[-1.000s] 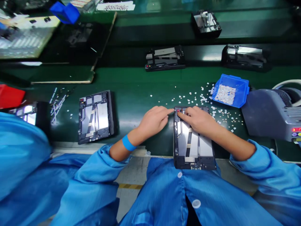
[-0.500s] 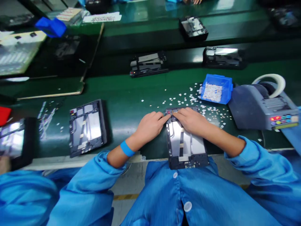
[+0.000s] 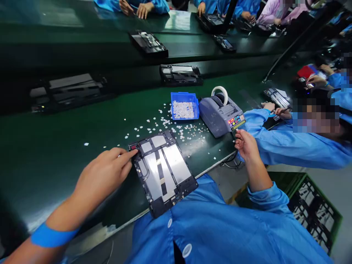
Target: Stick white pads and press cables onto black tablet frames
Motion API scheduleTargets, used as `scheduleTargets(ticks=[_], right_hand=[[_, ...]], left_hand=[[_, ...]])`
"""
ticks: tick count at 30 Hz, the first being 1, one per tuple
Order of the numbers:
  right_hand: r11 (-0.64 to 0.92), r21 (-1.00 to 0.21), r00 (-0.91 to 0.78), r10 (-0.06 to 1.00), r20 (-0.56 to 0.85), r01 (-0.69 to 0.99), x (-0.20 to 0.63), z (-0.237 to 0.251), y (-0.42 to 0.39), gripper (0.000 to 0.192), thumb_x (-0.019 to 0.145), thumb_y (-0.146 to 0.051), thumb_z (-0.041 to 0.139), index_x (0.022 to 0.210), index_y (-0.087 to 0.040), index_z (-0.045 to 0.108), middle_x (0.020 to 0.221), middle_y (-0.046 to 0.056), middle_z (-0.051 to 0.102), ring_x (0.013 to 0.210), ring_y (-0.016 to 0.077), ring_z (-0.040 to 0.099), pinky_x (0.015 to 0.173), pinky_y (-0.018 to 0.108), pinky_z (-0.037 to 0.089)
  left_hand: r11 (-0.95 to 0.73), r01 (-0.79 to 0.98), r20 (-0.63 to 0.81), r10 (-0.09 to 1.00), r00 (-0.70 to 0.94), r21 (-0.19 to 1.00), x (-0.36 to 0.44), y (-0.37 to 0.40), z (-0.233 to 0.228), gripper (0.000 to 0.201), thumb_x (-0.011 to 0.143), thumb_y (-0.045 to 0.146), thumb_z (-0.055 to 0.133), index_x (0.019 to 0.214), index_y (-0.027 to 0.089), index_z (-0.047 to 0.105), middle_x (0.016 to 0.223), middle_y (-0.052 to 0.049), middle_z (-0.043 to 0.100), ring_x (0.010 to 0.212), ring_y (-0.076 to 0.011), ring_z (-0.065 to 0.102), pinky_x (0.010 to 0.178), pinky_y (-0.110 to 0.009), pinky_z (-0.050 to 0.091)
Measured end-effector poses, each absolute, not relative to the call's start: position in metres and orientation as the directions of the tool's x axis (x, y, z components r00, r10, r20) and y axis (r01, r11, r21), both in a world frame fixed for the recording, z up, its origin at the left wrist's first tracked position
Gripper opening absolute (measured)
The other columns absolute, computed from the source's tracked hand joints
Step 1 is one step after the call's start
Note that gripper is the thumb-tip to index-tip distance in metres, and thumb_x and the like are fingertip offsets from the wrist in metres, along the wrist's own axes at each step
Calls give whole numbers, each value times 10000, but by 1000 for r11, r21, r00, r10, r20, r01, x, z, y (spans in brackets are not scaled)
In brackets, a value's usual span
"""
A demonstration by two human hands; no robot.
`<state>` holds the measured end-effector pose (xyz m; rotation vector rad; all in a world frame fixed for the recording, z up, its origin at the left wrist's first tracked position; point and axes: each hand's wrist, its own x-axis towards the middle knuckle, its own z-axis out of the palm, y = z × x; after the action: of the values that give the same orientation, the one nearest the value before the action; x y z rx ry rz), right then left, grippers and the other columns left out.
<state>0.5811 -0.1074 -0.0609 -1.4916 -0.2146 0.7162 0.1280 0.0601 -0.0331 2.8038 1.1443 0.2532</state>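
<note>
Left hand [image 3: 103, 172] lies on the green bench [image 3: 55, 154], fingertips touching the top-left corner of the open tablet chassis [image 3: 162, 170], which sits tilted at the bench's near edge. Right hand [image 3: 244, 145] is off to the right, up at the front of the grey tape dispenser [image 3: 220, 115], fingers curled at its outlet; whether it pinches anything is too small to tell. A white tape roll [image 3: 220, 93] stands on top of the machine. Just left of it, a blue bin [image 3: 184, 106] holds white bits, with more white bits [image 3: 165, 123] strewn over the bench between bin and chassis. A co-worker's blue sleeve [image 3: 288, 145] reaches in beside the dispenser. More chassis [image 3: 180, 75] sit on the belt beyond.
</note>
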Motion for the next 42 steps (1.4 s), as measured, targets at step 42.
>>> scheduleTargets(ticks=[42], right_hand=[[754, -63, -723, 647, 242, 654, 382, -60, 62, 316, 1071, -214, 493, 1300, -197, 710, 1048, 107, 680, 857, 220, 481, 737, 360, 342]], left_hand=[[-706, 608, 183, 694, 696, 363, 120, 52, -29, 119, 955, 161, 574, 857, 204, 626, 1255, -63, 765, 1119, -287, 644, 967, -464, 484]])
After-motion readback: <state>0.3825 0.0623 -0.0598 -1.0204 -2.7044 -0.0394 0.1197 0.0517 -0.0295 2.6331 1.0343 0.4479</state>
